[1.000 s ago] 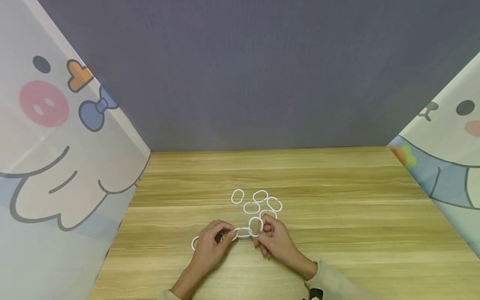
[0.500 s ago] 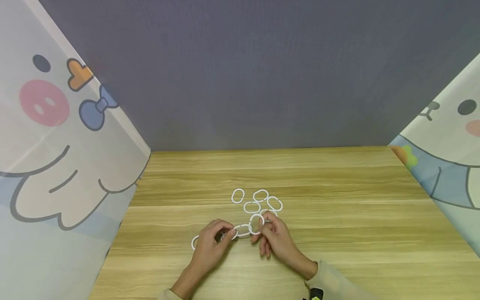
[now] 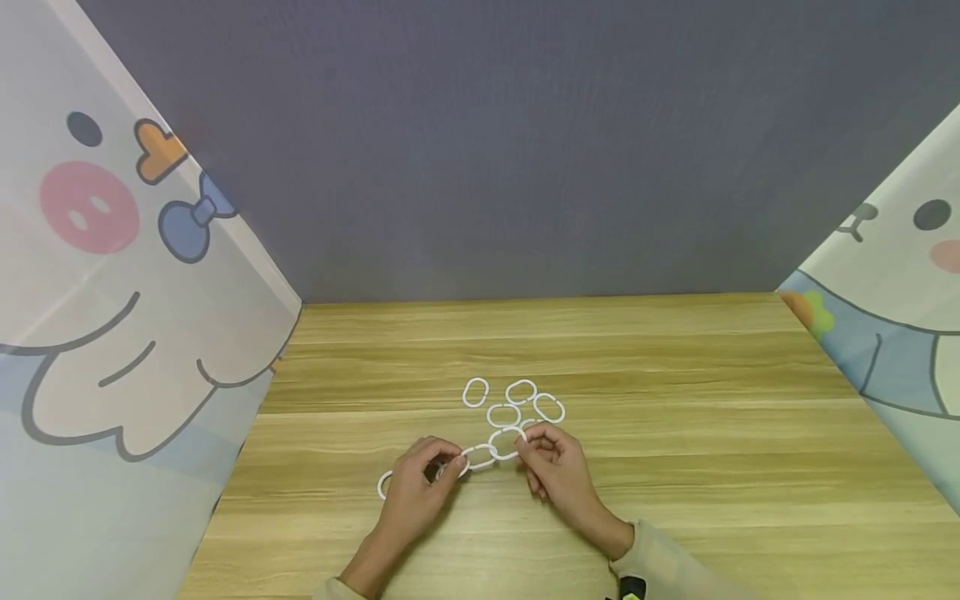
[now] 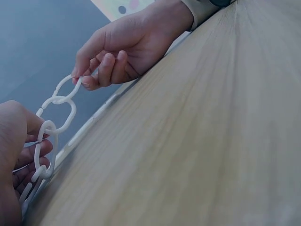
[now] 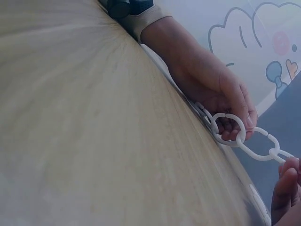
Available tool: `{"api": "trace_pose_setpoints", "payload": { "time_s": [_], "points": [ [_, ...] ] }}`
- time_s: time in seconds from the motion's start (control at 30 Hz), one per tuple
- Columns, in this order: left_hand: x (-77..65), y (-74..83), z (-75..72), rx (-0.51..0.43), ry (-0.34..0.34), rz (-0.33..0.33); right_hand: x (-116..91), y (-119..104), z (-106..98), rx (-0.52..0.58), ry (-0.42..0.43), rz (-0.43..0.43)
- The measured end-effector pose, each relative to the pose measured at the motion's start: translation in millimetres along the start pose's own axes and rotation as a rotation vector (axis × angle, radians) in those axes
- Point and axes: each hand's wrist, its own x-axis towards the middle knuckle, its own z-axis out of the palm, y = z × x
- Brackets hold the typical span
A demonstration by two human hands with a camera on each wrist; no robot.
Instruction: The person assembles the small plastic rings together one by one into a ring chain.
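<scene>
A chain of white plastic C-links [image 3: 480, 468] runs between the two hands. My left hand [image 3: 420, 479] pinches one of its links between thumb and index finger, and further links trail past the palm, with a link [image 3: 379, 486] showing left of the hand. At the chain's other end, my right hand [image 3: 558, 467] pinches the end link [image 3: 510, 428] by its right side between thumb and index finger. That link is threaded through its neighbour [image 4: 74, 113], as the left wrist view shows. Part of the chain is hidden behind the left hand.
Beyond the hands, several loose white links [image 3: 489, 416] lie on the wooden table [image 3: 675, 400]; one is partly covered by the right hand. A grey panel [image 3: 525, 167] stands at the back, with cartoon-printed panels [image 3: 240, 417] on both sides.
The end link has turned from nearly round to a flatter, sideways oval and shifted slightly left and up. My right thumb and index finger now grip its right side. The left hand moved slightly left.
</scene>
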Motion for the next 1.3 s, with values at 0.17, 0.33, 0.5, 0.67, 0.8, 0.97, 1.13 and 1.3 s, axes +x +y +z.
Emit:
{"api": "trace_pose_setpoints", "payload": {
  "time_s": [0.17, 0.33, 0.5, 0.67, 0.8, 0.97, 1.13, 1.3],
  "points": [
    [0.7, -0.6, -1.7, -0.017, 0.014, -0.007, -0.3, 0.4, -0.7, -0.006, -0.05, 0.03],
    [0.7, -0.5, -2.8, -0.001, 0.032, -0.024, 0.1, 0.5, -0.5, -0.009, -0.143, 0.006],
    [1.4, -2.1, -3.0, 0.057, 0.085, -0.042, -0.7, -0.3, 0.0, -0.027, -0.2, -0.012],
    [2.2, -2.9, -2.3, 0.112, 0.104, -0.013, -2.1, -2.7, 0.8, -0.061, -0.227, 0.012],
    [1.7, -3.7, -1.0, 0.182, 0.125, 0.084, -2.4, -4.2, 1.1, -0.067, -0.234, 0.029],
    [-0.5, -3.0, 0.9, 0.138, 0.112, 0.163, -2.5, -3.2, 1.0, -0.07, -0.238, 0.031],
    [-2.0, 2.8, 3.2, -0.004, 0.014, 0.129, -2.7, -1.2, 0.1, -0.071, -0.261, 0.025],
    [-3.6, 5.4, 4.6, -0.023, -0.046, 0.056, -3.1, 0.1, -0.4, -0.076, -0.277, 0.038]
  ]
}}
